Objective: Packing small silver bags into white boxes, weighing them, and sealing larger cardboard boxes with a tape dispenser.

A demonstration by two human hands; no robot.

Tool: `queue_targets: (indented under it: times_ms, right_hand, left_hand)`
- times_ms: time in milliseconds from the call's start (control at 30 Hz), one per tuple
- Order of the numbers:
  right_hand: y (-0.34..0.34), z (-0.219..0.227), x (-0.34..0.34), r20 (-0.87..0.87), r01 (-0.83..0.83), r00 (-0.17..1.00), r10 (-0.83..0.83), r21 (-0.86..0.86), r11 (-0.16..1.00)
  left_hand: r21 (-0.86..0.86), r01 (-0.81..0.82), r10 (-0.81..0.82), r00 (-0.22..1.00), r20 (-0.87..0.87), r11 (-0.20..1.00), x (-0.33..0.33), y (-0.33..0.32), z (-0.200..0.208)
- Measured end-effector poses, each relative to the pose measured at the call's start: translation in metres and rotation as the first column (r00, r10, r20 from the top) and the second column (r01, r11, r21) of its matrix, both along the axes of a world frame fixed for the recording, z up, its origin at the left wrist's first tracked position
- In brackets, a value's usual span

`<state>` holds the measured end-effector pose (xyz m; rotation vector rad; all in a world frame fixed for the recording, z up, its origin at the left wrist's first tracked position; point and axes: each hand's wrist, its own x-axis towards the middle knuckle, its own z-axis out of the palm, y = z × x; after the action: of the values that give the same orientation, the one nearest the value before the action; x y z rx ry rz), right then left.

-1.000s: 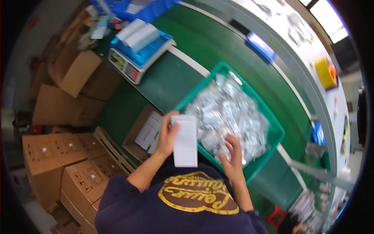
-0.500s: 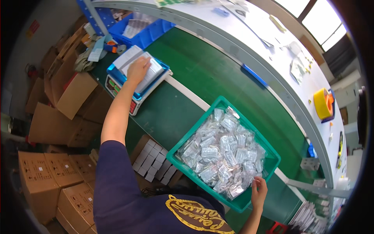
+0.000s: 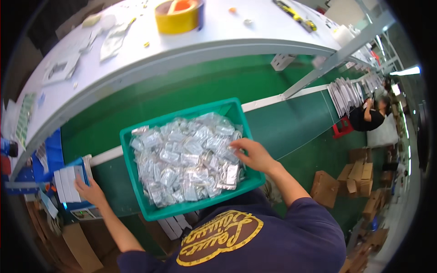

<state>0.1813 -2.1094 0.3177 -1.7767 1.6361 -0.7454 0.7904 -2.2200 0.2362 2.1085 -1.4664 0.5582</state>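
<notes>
A teal plastic bin (image 3: pixel 136 191) sits on the green belt in front of me, heaped with several small silver foil packets (image 3: pixel 182 157). My right hand (image 3: pixel 252 154) reaches into the bin's right side, fingers spread over the packets. Far out to the left, my left hand (image 3: pixel 91 191) rests on the edge of a white stack (image 3: pixel 67 183) lying on a blue scale (image 3: pixel 79 209). I cannot tell whether either hand grips anything.
A grey shelf (image 3: pixel 182 50) arches above the belt, carrying a yellow tape roll (image 3: pixel 177 16) and loose papers. Cardboard boxes (image 3: pixel 325 186) stand on the green floor at the right. Another person (image 3: pixel 371 116) sits at far right near stacked white sheets (image 3: pixel 343 93).
My view has swung to the right, so the bin now lies centre. My right hand moved from the bin's near rim onto the packets. My left hand stays at the scale.
</notes>
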Motion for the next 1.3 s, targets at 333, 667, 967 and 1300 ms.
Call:
queue_targets:
  times_ms: [333,667,967,1300]
  right_hand:
    - [-0.103,0.133,-0.040,0.385,0.137,0.919,0.086,-0.516,0.846]
    - [-0.170,-0.019,-0.079,0.292,-0.069,0.954,0.072,-0.020,0.997]
    - [-0.287,-0.127,-0.413,-0.298,0.591,0.624,-0.723,-0.426,0.685]
    - [-0.280,-0.102,-0.335,-0.479,-0.094,0.811,-0.336,-0.674,0.733]
  left_hand:
    - [-0.138,0.308,-0.337,0.828,-0.449,0.941,-0.293,0.196,0.048]
    - [0.267,0.427,-0.230,0.807,-0.544,0.864,-0.338,0.217,0.010]
    - [0.227,0.289,-0.113,0.814,-0.570,0.930,-0.350,0.212,0.012]
    - [0.097,0.466,-0.332,0.747,-0.576,0.879,-0.392,0.129,0.057]
